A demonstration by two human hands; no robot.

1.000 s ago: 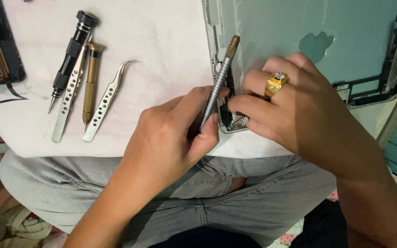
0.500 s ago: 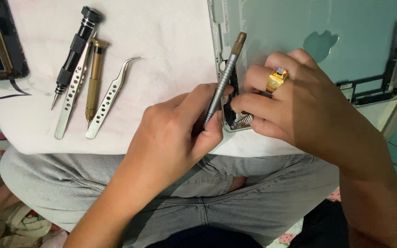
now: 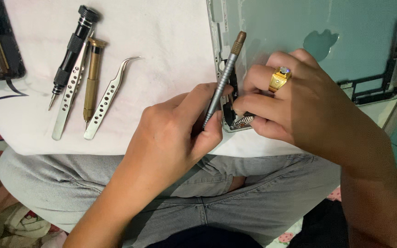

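The left hand (image 3: 171, 138) has its grip clamped on a grey screwdriver (image 3: 223, 78), whose tip meets the lower corner of the tablet shell (image 3: 299, 32). The right hand (image 3: 299, 98), wearing a gold ring (image 3: 279, 79), pinches a small dark part (image 3: 235, 117) at that same corner. Left of the shell, two tweezers (image 3: 106, 98) and two more drivers (image 3: 72, 46) lie on the white surface (image 3: 161, 50).

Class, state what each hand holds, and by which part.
Left hand grips the grey screwdriver by its lower shaft. Right hand pinches a small black part at the tablet shell corner.
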